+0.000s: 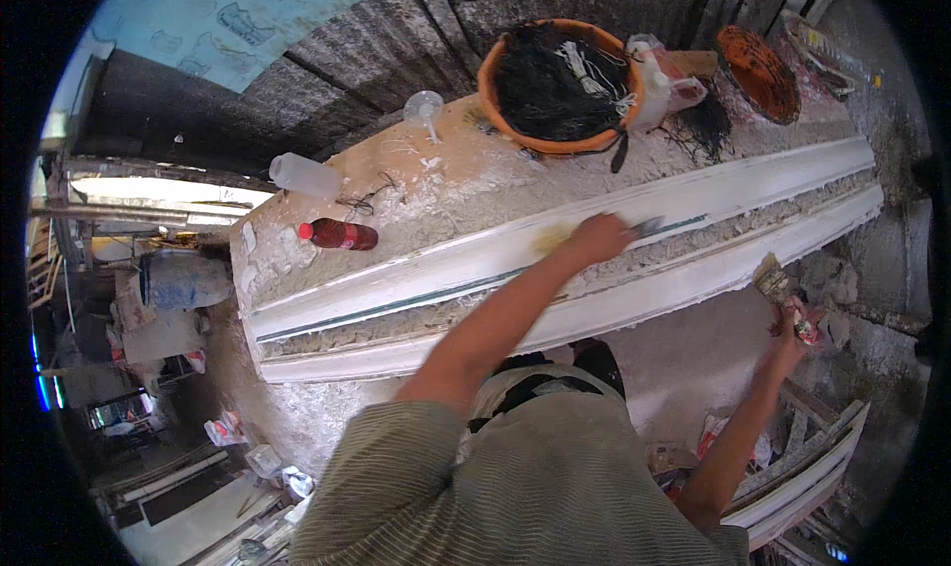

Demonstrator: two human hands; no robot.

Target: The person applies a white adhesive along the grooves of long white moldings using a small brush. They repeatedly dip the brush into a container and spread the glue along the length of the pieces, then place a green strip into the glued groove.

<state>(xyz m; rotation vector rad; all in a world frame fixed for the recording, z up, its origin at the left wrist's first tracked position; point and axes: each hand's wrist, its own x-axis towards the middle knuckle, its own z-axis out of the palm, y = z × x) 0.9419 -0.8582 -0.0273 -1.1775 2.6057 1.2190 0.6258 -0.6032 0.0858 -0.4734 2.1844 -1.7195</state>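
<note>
White moulding [753, 187] beneath left hand [601, 238] — grip clamped on blurred tool [649, 227]; right hand [788, 326] — clamped on tan-ended implement [770, 278].

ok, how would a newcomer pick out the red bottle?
Start at the long white piece along the near side of the workbench. Just past the far edge of its left half is the red bottle. Its red cap and colouring set it apart from the nearby pale, translucent bottle.
</note>
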